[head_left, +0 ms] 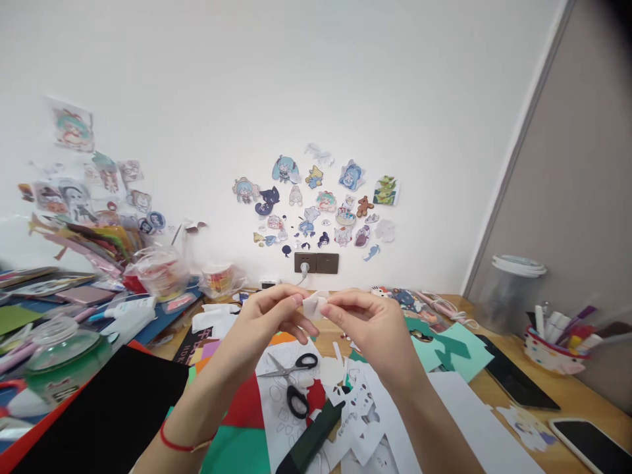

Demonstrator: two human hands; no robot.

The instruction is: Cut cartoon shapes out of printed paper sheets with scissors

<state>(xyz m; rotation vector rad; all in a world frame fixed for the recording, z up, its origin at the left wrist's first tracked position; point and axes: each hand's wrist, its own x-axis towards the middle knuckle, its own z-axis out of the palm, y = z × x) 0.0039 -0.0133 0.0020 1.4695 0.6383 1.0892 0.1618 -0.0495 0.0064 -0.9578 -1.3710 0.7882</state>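
Nearest the viewer, two bare forearms rise from the near edge of the desk (567,395) and converge above its middle. The left wrist carries a thin red cord (178,444).

The left hand (269,316) and the right hand (368,319) meet fingertip to fingertip. Between them is a small white paper piece (315,306), held in the air above the desk and not resting on it. Each hand pinches it: the left thumb and forefinger grip its left edge, the right thumb and forefinger its right edge. The remaining fingers of both hands are loosely curled. The piece lies directly between the two hands, equally close to each, and its longer side runs roughly left to right, parallel to the desk's far edge. Whether it is a sticker, a cutout or a backing sheet cannot be told.

Below the hands, on the desk's middle, black-handled scissors (293,382) lie open on white cut sheets (365,408), blades pointing left. Beside them are red and green coloured paper (241,441) and a dark green bar-shaped object (311,438).

Toward the right edge lie a teal paper shape (457,352), two dark phones (592,444) and a cup of pens (553,349). Toward the left edge stand a green-tinted jar (62,359) and a glue bottle (126,309).

Farthest, against the wall, a socket (316,263) sits under a cluster of cartoon stickers (316,197).
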